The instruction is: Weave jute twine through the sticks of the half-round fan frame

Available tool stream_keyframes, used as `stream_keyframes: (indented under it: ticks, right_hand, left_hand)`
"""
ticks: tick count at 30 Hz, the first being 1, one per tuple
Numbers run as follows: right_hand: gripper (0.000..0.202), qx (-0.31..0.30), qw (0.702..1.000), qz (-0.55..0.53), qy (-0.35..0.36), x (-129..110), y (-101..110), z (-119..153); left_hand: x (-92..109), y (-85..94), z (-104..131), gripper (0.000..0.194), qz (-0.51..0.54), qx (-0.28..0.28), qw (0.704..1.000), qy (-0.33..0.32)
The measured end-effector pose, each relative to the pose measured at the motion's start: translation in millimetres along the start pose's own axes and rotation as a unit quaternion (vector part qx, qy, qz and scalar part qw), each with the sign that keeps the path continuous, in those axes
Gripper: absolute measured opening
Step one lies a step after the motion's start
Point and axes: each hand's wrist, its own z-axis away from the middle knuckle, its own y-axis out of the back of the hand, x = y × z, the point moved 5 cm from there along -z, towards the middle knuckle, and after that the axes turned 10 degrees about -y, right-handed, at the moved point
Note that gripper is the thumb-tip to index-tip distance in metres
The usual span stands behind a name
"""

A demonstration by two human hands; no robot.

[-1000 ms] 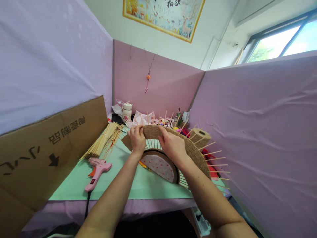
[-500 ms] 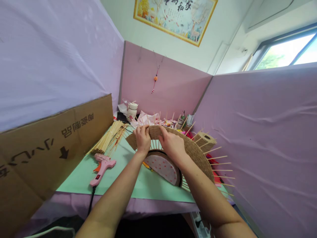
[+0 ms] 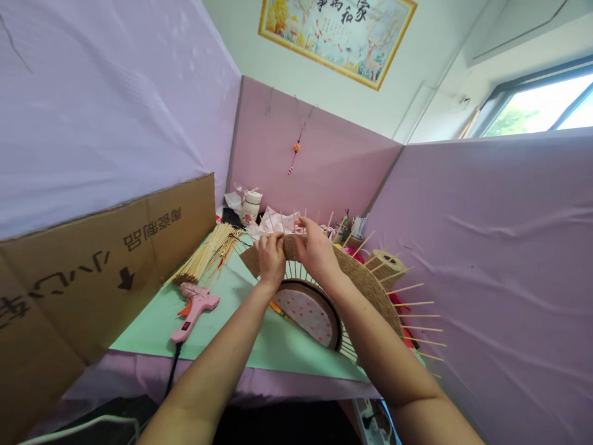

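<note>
A fan-shaped woven piece (image 3: 365, 284) stands tilted on the table, its brown twine band threaded through thin wooden sticks that jut out past the rim. Its half-round centre (image 3: 308, 312) is pale with pink dots and has a dark border. My left hand (image 3: 272, 256) is closed on the upper left of the band, thumb and fingers pinching its edge. Just right of it, my right hand (image 3: 317, 250) is raised at the top of the band, index finger and thumb apart among the sticks. Its other fingers are partly hidden, and no held thing shows there.
A pink glue gun (image 3: 197, 309) and a bundle of wooden sticks (image 3: 206, 253) lie at left beside a cardboard panel (image 3: 152, 247). Behind are a white bottle (image 3: 251, 206) and a twine roll (image 3: 386, 266). A yellow-orange tool (image 3: 278, 309) lies partly under the fan.
My right hand has lifted from the band, its index finger now pointing up above the edge. My left hand keeps its hold. The whole view has shifted slightly.
</note>
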Motion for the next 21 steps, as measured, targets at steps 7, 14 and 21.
stream_keyframes:
  ticks: [7, 14, 21]
  right_hand:
    - [0.059, -0.101, 0.98, 0.133, -0.104, -6, -19, -11]
    - [0.067, -0.057, 0.977, 0.171, -0.117, 17, 2, -5]
    - [0.07, -0.018, 0.986, 0.098, -0.131, 30, 29, 16]
  left_hand:
    - [0, -1.2, -1, 0.017, 0.028, -0.013, 1.0, 0.0]
    - [10, 21.5, -7, 0.03, 0.073, 0.088, 0.992, -0.047]
    - [-20, 60.5, -84, 0.024, 0.089, -0.08, 0.992, 0.042]
